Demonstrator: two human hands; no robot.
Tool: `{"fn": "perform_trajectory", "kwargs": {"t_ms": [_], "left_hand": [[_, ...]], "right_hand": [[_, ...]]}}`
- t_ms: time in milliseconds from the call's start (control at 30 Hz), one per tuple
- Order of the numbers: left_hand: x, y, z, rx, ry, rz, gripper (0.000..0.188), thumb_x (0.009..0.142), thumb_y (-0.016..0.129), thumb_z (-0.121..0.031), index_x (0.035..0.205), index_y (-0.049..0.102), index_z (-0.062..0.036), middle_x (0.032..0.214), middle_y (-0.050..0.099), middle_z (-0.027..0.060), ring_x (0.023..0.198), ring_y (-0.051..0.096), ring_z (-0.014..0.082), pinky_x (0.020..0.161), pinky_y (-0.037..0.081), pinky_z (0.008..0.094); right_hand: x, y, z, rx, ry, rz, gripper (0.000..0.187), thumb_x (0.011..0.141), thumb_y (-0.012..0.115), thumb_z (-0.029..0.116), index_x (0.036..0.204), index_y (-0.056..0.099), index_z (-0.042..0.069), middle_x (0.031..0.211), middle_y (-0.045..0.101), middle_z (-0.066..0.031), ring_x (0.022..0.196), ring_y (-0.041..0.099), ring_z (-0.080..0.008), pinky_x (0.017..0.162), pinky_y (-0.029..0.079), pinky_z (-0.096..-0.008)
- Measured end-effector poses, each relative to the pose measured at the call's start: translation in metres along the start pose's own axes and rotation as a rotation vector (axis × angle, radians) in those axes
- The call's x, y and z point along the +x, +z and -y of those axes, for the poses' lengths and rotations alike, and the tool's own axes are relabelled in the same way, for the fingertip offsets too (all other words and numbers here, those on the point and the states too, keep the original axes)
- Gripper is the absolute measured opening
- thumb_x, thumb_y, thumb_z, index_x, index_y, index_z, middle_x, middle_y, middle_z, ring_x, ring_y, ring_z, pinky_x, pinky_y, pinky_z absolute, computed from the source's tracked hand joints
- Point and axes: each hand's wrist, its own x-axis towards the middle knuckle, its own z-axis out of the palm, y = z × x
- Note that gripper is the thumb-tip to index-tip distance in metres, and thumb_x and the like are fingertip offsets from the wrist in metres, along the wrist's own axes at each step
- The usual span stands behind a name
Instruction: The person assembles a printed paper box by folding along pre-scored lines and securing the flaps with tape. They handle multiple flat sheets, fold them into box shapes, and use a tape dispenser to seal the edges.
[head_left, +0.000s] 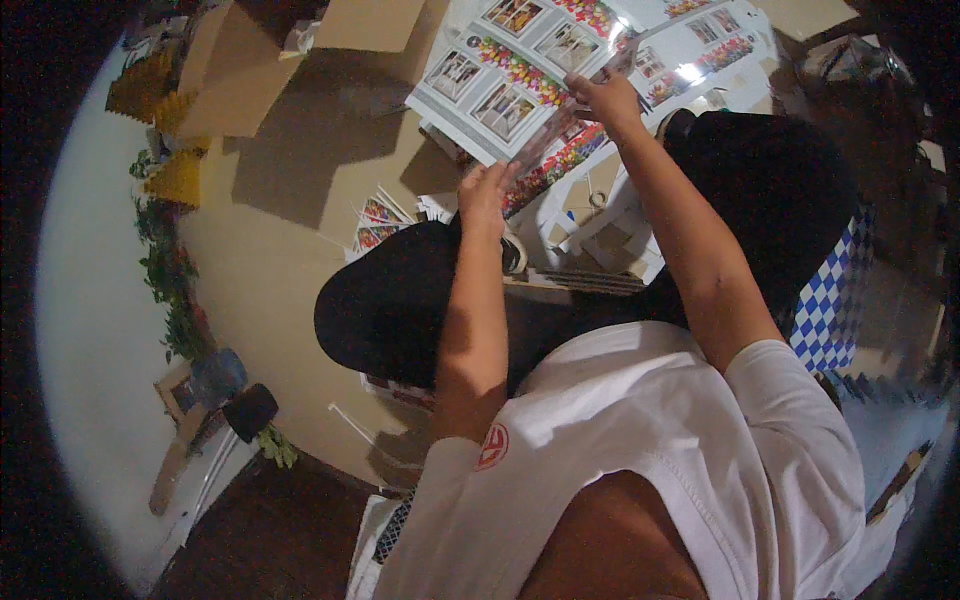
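Observation:
A glossy printed sheet (452, 112) with photos of rooms and bands of colourful flowers lies tilted beyond my knees. My left hand (484, 196) is closed at its near corner, with the fingertips partly hidden. Farther up, my right hand (608, 98) grips the sheet's right edge between thumb and fingers. Another glossy flower-printed sheet (715, 62) lies to the right, catching bright reflections. White paper scraps (625, 235) and a small ring-shaped item (597, 199) sit below the sheets, between my legs.
An open cardboard box (225, 80) stands at the far left. Cut printed strips (378, 222) lie beside my left knee. Green plants (168, 260) and yellow objects (172, 178) line the left wall. A blue-and-white checked sheet (828, 300) is at the right.

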Motion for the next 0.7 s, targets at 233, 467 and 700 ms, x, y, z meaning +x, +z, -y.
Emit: {"fn": "perform_trajectory", "kwargs": {"t_ms": [233,467,700], "left_hand": [[0.002,0.002,0.0,-0.002,-0.018,-0.039,0.016,0.083,0.059,0.004,0.097,0.054,0.0092,0.095,0.061,0.0155,0.09,0.063,0.0283,0.086,0.055,0.0297],[-0.005,0.012,-0.008,-0.037,-0.084,-0.031,0.024,0.083,0.058,0.004,0.104,0.048,0.0078,0.1,0.058,0.0148,0.094,0.062,0.0316,0.082,0.056,0.0309],[-0.006,0.016,-0.007,-0.023,-0.047,0.033,0.025,0.085,0.055,0.003,0.108,0.048,0.0074,0.108,0.057,0.0168,0.099,0.061,0.0323,0.083,0.056,0.0321]], "right_hand": [[0.006,0.001,-0.008,-0.048,0.02,-0.028,0.054,0.074,0.068,0.05,0.103,0.066,0.005,0.088,0.067,-0.0203,0.083,0.065,-0.0362,0.077,0.049,-0.0459],[0.007,0.005,-0.012,-0.09,-0.008,-0.115,0.054,0.073,0.067,0.048,0.104,0.065,0.003,0.088,0.067,-0.0219,0.086,0.065,-0.0368,0.079,0.05,-0.0455],[-0.021,-0.003,0.028,0.014,0.108,0.004,0.043,0.077,0.069,0.036,0.102,0.064,0.001,0.082,0.066,-0.0155,0.075,0.064,-0.0278,0.07,0.052,-0.0402]]}}
